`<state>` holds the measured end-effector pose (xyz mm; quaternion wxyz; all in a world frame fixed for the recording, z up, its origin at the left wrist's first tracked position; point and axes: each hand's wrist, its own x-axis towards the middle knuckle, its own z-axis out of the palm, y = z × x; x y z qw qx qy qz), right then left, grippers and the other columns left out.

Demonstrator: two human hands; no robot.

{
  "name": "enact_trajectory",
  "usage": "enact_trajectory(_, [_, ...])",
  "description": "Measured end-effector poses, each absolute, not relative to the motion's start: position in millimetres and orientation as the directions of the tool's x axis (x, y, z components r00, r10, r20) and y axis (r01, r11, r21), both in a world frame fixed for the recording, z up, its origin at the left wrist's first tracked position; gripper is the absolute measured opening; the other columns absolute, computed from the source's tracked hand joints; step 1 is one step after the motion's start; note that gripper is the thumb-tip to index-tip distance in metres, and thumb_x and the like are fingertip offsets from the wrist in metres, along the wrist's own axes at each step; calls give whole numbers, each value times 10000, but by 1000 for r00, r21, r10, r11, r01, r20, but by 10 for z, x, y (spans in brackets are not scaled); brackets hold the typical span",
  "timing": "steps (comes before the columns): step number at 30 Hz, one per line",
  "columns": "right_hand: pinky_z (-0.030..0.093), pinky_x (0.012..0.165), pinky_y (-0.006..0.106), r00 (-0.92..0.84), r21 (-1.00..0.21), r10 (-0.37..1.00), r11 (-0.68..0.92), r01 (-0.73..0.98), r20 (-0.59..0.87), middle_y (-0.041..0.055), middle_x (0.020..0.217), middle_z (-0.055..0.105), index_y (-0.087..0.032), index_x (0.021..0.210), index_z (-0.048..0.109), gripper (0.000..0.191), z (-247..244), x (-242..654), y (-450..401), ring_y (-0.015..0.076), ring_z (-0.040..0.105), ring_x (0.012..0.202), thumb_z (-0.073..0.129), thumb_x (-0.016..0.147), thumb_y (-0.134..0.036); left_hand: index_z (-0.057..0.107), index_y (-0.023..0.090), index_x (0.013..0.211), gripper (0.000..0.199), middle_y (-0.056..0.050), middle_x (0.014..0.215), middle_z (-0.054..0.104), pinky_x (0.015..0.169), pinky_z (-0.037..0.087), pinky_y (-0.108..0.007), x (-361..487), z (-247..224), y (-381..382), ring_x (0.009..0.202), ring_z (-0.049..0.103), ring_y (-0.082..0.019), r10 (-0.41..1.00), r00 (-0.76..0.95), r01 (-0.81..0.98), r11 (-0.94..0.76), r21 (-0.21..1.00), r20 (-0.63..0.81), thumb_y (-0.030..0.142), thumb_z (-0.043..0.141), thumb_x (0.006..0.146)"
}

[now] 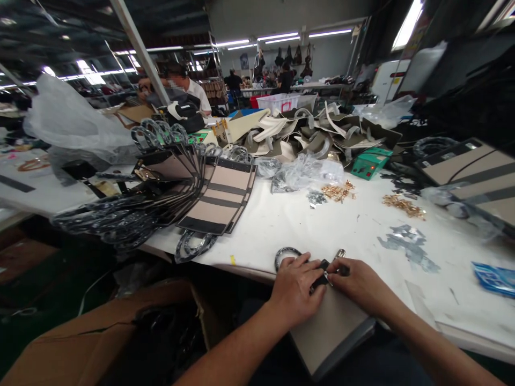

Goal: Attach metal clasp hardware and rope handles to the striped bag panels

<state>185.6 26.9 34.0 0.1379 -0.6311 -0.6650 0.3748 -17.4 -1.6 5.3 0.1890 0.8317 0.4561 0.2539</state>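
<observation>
Cardboard box (100, 343) sits far L, below the white surface (257, 225); up on it I see plastic-wrapped handles (129, 225), then a fanned stack of beige bag panels (225, 187) w/ dark strips. Next R, a wrapped ring handle (277, 259) just beyond my L hand (298, 289), which lies palm-down, fingers out, pressing on a beige panel (333, 332) at the surface's near edge. Dark tab (324, 265) at the panel's top is btwn both hands. My R hand (354, 276) has thumb + fingers pinched by the tab; can't tell what's in the grip. Further R: gold pcs (403, 206), silver plates (418, 252), blue packet (494, 277).
</observation>
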Motion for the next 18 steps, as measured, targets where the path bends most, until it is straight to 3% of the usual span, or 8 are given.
enact_trajectory(7, [468,770,322,-171,-678,941,-77,731,-291,35,846,773,-229,817,750,157,354,1846,278,254,700,860,612,794,-301,668,301,1266,340,26,1401,656,1056,415,-526,-177,64,-12,1401,506,-265,856,451,670,-511,539,251,341,630,930])
enact_trajectory(18, [466,792,330,-121,-571,953,-63,819,-278,22,861,768,-264,834,740,150,360,1815,291,251,704,861,595,821,-296,684,302,1265,344,-6,1390,665,1078,416,-517,-163,98,-1,1402,503,-289,864,449,670,-493,555,226,400,624,940])
